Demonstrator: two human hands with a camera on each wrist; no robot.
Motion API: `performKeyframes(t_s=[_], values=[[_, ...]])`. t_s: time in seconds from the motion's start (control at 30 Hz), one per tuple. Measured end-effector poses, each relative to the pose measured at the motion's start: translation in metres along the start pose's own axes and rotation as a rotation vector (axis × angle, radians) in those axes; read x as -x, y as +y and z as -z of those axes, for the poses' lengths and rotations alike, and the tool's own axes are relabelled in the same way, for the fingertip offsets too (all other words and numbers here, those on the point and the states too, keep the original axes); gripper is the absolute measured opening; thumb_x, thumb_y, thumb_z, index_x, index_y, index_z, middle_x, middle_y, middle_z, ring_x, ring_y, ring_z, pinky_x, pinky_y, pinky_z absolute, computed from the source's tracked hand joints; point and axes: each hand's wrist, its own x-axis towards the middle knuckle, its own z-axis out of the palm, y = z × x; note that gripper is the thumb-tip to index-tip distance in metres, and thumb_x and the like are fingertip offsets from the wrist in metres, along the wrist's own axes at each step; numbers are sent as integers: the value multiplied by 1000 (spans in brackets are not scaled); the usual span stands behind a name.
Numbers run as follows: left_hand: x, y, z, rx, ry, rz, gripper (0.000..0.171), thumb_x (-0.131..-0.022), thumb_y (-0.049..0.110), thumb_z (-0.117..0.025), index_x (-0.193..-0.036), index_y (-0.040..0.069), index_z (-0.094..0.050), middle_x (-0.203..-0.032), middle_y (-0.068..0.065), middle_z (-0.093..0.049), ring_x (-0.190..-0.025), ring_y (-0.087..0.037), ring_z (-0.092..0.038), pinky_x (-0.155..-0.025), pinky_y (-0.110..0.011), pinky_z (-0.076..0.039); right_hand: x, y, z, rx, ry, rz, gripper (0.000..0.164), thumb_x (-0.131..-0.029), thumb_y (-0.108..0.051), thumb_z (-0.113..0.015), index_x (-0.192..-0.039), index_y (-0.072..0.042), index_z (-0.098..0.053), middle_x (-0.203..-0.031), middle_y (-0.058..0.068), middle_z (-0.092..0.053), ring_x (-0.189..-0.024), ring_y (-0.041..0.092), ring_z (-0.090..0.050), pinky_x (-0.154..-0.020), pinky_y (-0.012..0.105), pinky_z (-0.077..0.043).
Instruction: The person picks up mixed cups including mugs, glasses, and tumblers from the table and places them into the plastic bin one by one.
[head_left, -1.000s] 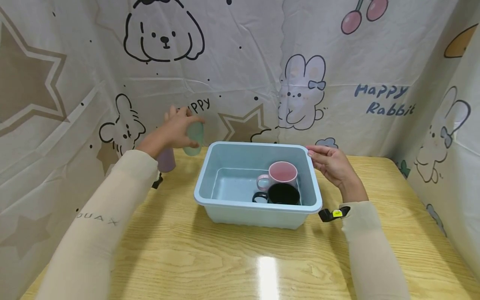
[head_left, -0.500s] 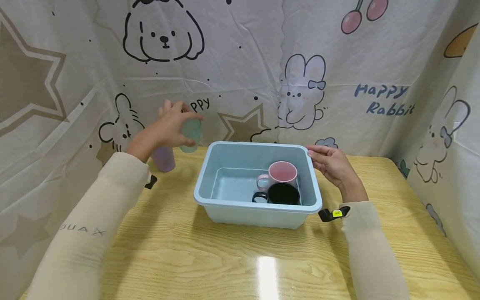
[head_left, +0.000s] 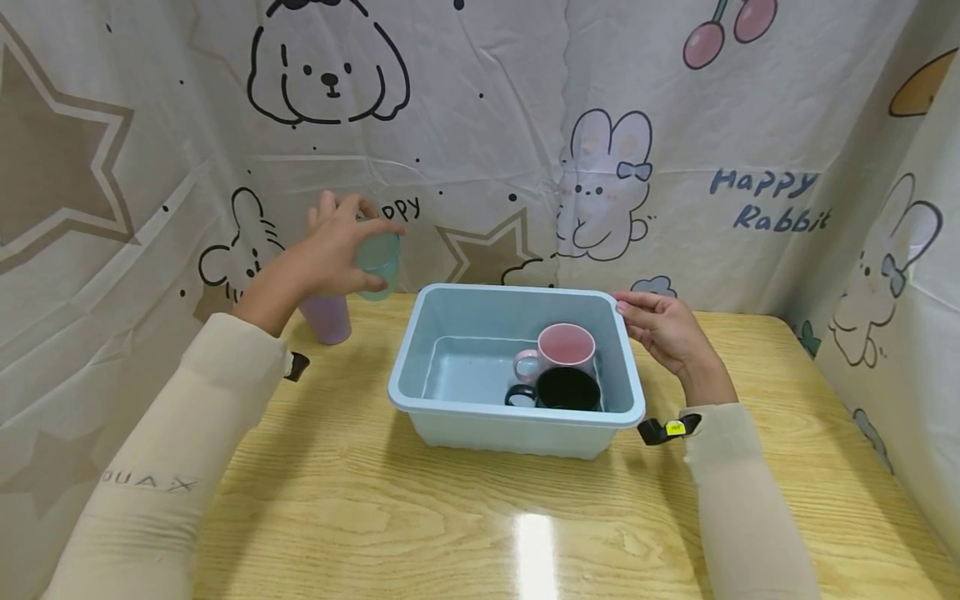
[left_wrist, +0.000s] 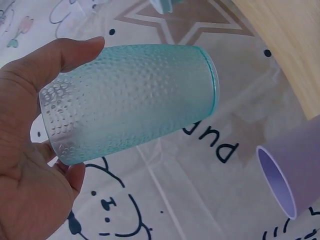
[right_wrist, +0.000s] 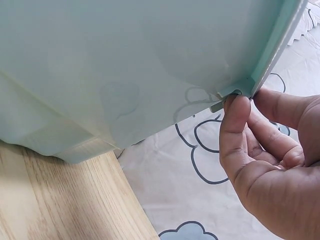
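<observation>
My left hand (head_left: 333, 246) grips a translucent teal tumbler (left_wrist: 135, 100) with a bumpy surface. Thumb and fingers span one end of it, raised over the back left of the table. Just beside and below that hand stands a purple cup (head_left: 330, 321), whose mouth also shows in the left wrist view. My right hand (head_left: 667, 329) pinches the back right rim corner of a light blue plastic tub (head_left: 502, 429), thumb and finger at the lip in the right wrist view. Inside the tub, on its right side, are a pink mug (head_left: 566, 343) and a black mug (head_left: 567, 389).
The tub takes up the middle of a wooden table (head_left: 420, 525). A patterned cloth (head_left: 480, 142) with cartoon drawings hangs close behind the table and along both sides.
My left hand has moved left and slightly up with the teal tumbler, away from the tub. The right hand, the tub and the mugs have stayed in place.
</observation>
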Motion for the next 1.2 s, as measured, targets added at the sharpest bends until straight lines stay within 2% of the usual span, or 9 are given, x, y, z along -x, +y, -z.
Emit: performKeyframes(t_s=[0.17, 0.43, 0.7, 0.9, 1.2], values=[[4, 10, 4, 0, 14, -23, 74, -78, 28, -90, -145, 28, -58, -139, -17, -42, -118, -39, -26, -92, -54, -24, 1, 1, 0, -8, -2, 1, 41, -96, -12, -72, -132, 7, -61, -109, 2, -72, -93, 12, -70, -84, 23, -58], [5, 25, 10, 1, 15, -62, 73, -78, 28, -90, -144, 29, -59, -140, -16, -41, -123, -40, -26, -94, -55, -26, 0, 1, 1, -10, -1, 12, 31, -96, -11, -72, -124, 1, -68, -108, 2, -72, -92, 12, -70, -83, 24, -58], [6, 40, 16, 17, 23, -105, 71, -79, 27, -88, -144, 29, -59, -141, -14, -40, -122, -37, -25, -92, -51, -27, 0, 1, 0, -1, 3, 15, 23, -97, -10, -71, -119, -4, -73, -107, 2, -73, -91, 12, -71, -83, 24, -58], [6, 54, 20, 17, 10, -108, 71, -81, 30, -87, -146, 31, -58, -146, -14, -37, -128, -38, -23, -94, -53, -30, 0, 1, 0, 8, 10, 12, 29, -96, -11, -72, -123, 0, -69, -108, 2, -72, -91, 13, -71, -84, 24, -58], [6, 72, 20, 8, 1, -158, 69, -82, 32, -87, -145, 33, -58, -146, -14, -38, -128, -39, -24, -94, -54, -30, 0, 0, 1, 0, 5, 7, 39, -96, -11, -73, -130, 5, -64, -108, 1, -72, -92, 12, -70, -84, 23, -58]])
